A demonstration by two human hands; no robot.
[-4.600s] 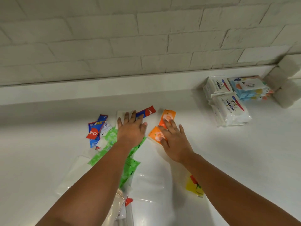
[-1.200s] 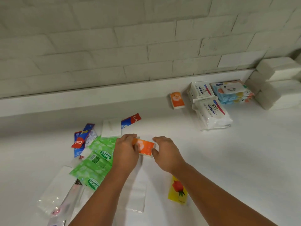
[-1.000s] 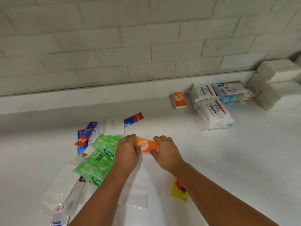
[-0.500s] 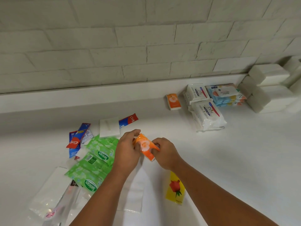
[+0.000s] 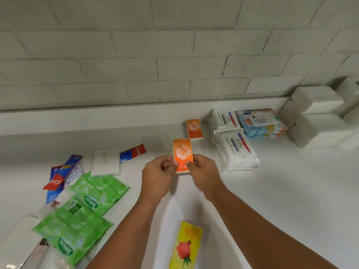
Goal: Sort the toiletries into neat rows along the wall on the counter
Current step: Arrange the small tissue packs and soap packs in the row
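Turned upright and brought nearer the wall since half a second ago, the orange packet (image 5: 182, 155) is pinched at its lower corners by the left hand (image 5: 158, 175) and right hand (image 5: 204, 174)
It hangs over bare white counter (image 5: 291, 191), with open room ahead up to the second orange packet (image 5: 194, 129) lying against the wall ledge (image 5: 97, 121); white Dove packs (image 5: 236, 150) sit just right, green Sanicare packs (image 5: 91, 200) and Colgate tubes (image 5: 58, 179) left, a yellow packet (image 5: 185, 247) with a rose print between the forearms
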